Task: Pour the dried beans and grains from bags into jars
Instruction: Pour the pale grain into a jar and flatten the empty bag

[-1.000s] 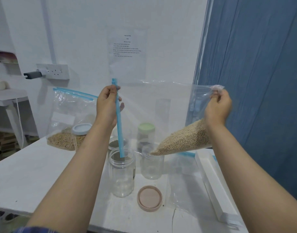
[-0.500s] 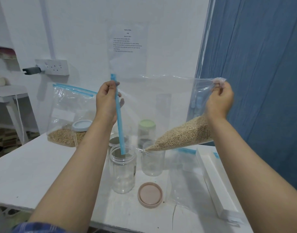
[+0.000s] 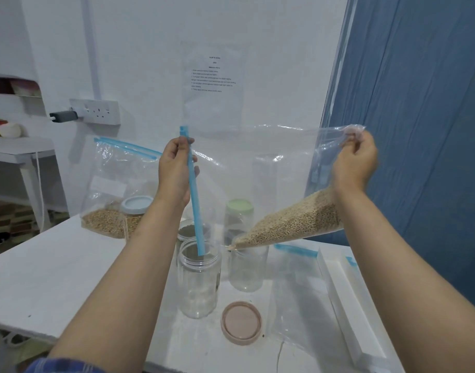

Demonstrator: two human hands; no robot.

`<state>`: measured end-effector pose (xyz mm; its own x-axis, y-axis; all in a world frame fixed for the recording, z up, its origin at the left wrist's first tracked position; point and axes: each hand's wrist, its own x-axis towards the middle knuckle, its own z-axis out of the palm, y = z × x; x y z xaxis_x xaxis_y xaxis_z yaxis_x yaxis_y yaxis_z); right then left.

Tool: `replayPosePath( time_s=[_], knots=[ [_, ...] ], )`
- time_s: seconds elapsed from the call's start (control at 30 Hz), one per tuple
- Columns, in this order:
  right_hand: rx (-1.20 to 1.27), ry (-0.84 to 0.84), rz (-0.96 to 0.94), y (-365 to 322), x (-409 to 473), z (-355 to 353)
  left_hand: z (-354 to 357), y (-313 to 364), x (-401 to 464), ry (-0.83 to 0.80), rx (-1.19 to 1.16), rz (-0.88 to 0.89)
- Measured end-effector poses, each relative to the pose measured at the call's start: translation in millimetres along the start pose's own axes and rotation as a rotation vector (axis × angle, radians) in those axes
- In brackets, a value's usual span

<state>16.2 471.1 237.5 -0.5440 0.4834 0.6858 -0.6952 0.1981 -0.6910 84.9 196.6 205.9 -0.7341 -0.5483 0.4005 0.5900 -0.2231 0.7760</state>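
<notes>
A clear zip bag with a blue zip strip hangs sideways above the table. My left hand grips the zip end, whose lower tip dips into the mouth of an open clear jar. My right hand pinches the bag's bottom corner, held high. Pale grains lie heaped in the bag's lower right part, their front edge above a second open jar. A pink lid lies flat on the white table.
A second zip bag of brown grains leans at the back left beside a blue-lidded jar. A green-lidded jar and another open jar stand behind. An empty bag and a white tray lie at the right.
Both hands have lifted the bag slightly, the right a little more. The grains have slid left and lower in the bag. The zip tip stays in the front jar's mouth.
</notes>
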Motion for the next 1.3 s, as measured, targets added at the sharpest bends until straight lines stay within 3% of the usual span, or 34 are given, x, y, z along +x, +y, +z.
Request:
replayPosePath(
  time_s=[1.3],
  knots=[
    [0.002, 0.001, -0.026, -16.0, 8.7, 6.6, 1.6, -9.2, 6.5, 0.016, -0.056, -0.023]
  ],
)
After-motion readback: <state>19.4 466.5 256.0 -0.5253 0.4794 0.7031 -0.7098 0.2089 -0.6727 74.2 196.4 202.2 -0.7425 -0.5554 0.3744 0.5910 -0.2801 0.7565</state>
